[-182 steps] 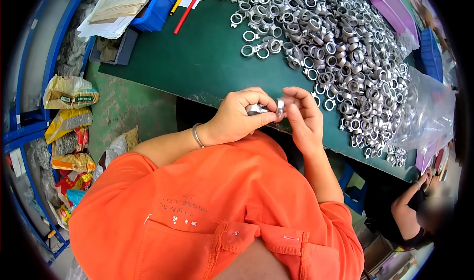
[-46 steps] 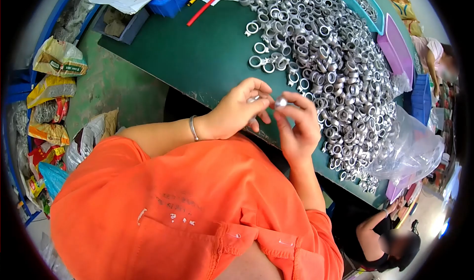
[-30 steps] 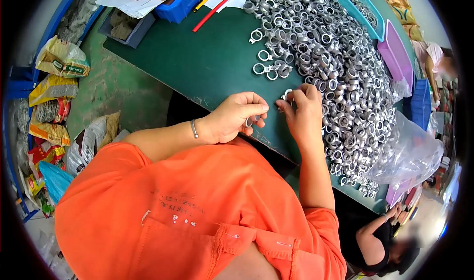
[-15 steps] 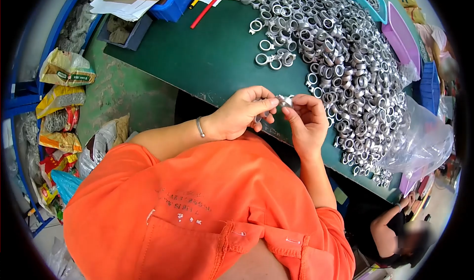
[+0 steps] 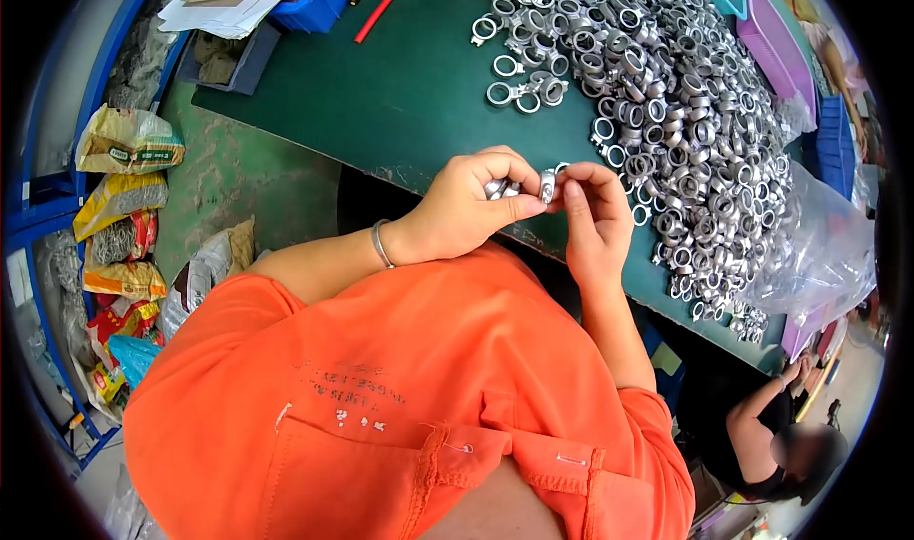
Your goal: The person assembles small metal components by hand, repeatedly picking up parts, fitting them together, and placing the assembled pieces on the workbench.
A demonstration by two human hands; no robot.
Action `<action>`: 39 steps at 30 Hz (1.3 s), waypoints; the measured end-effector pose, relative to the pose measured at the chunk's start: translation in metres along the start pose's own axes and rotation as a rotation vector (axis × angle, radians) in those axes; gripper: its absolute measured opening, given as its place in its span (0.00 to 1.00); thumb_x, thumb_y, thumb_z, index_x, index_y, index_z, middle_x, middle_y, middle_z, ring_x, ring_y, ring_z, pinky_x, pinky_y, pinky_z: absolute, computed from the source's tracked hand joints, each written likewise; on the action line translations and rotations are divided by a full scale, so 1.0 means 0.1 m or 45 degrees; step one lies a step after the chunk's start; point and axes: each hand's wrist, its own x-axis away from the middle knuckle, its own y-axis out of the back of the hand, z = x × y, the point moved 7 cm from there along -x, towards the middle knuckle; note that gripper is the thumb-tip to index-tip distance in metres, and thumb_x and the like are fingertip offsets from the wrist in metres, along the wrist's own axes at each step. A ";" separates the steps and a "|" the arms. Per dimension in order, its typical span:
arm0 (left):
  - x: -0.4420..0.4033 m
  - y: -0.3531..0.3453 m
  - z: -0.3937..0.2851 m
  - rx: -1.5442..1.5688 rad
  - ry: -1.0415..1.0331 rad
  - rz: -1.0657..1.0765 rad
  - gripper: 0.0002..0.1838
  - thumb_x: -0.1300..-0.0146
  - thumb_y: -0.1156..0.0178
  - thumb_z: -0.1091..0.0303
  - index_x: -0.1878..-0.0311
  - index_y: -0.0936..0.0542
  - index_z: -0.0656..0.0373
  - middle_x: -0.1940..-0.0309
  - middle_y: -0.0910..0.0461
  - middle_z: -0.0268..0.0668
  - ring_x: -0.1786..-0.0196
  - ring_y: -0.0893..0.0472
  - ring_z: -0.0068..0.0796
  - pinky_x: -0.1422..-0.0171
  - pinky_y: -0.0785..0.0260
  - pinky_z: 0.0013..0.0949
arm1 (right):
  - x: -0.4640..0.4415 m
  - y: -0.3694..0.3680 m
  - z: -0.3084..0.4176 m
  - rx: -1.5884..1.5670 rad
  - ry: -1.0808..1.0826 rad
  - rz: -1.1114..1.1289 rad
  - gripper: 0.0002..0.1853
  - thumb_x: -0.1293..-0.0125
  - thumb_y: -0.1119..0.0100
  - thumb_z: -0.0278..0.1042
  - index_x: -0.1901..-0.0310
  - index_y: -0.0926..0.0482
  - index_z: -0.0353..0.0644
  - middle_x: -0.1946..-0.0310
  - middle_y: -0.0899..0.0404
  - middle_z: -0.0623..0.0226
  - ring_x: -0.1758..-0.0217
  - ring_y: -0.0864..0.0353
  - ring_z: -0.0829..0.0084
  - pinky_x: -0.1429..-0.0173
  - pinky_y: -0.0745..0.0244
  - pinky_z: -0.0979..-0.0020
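Observation:
Between my two hands is a small silver-grey metal ring (image 5: 548,186), turned nearly edge-on. My left hand (image 5: 465,202) is closed, thumb against the lower part of this ring. More metal rings (image 5: 502,189) show within its curled fingers, partly hidden. My right hand (image 5: 600,218) pinches at the ring's right side with thumb and fingertips. Both hands are just over the near edge of the green table (image 5: 381,111). Beyond and to the right lies a large heap of similar metal rings (image 5: 690,150), with several loose ones (image 5: 526,94) at its left side.
A red pencil-like stick (image 5: 386,7), a blue bin (image 5: 319,2) and a grey bin (image 5: 228,62) lie at the far left. Right of the heap are a purple tray (image 5: 776,40) and a clear plastic bag (image 5: 814,245). Another person (image 5: 762,435) sits at lower right.
The metal ring has turned from a tilted pose to nearly edge-on. My left fingers have curled upward, showing the other rings in them more clearly. The view has shifted slightly.

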 end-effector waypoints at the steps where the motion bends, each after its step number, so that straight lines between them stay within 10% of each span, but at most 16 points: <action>1: 0.00 0.00 -0.03 -0.018 -0.093 -0.006 0.03 0.41 0.39 0.74 0.65 0.23 0.62 0.67 0.25 0.29 0.72 0.30 0.12 0.69 0.36 0.18 | 0.01 -0.01 -0.08 -0.141 -0.168 0.006 0.08 0.33 0.54 0.21 0.54 0.29 0.34 0.65 0.24 0.65 0.65 0.24 0.79 0.61 0.27 0.79; 9: 0.02 -0.04 -0.09 0.059 -0.091 0.026 0.03 0.41 0.39 0.75 0.65 0.22 0.63 0.65 0.25 0.30 0.66 0.28 0.14 0.63 0.34 0.19 | 0.02 -0.07 -0.12 -0.195 -0.313 0.073 0.16 0.28 0.57 0.39 0.56 0.25 0.32 0.70 0.24 0.68 0.70 0.26 0.81 0.64 0.28 0.80; 27: 0.10 -0.11 -0.06 0.149 0.145 0.092 0.05 0.39 0.41 0.71 0.63 0.23 0.63 0.74 0.23 0.31 0.73 0.27 0.13 0.71 0.35 0.17 | 0.13 -0.09 -0.15 -0.254 -0.379 0.168 0.10 0.32 0.49 0.32 0.58 0.24 0.33 0.69 0.23 0.69 0.70 0.26 0.82 0.64 0.28 0.81; 39: 0.08 -0.03 -0.03 0.091 0.110 -0.025 0.08 0.37 0.44 0.71 0.57 0.21 0.64 0.75 0.23 0.30 0.79 0.32 0.11 0.76 0.39 0.16 | 0.17 -0.05 0.12 0.257 0.200 0.061 0.10 0.52 0.32 0.21 0.70 0.25 0.36 0.72 0.24 0.67 0.71 0.26 0.77 0.68 0.29 0.78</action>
